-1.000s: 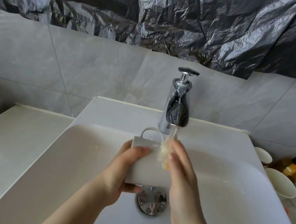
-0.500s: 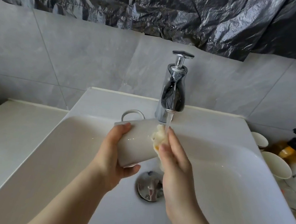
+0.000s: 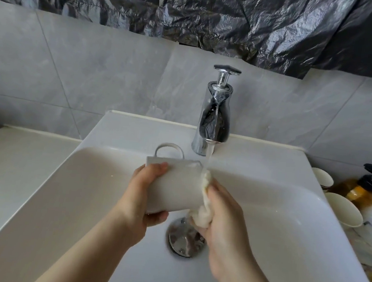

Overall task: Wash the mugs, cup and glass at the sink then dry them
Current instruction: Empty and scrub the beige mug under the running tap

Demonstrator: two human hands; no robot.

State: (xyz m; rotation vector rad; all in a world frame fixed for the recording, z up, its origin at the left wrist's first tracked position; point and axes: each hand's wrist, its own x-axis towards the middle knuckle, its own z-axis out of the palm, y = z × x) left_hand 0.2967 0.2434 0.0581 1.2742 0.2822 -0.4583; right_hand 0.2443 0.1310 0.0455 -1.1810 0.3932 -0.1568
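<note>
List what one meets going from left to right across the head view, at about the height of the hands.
Left hand → white mug → pale sponge → right hand → small cup → amber pump bottle.

Over the sink (image 3: 89,176), the left hand (image 3: 144,196) grips a white mug (image 3: 173,185) on its side, handle up. The right hand (image 3: 222,222) holds a sponge (image 3: 202,213) against its rim under water running from the tap (image 3: 214,123).
</note>
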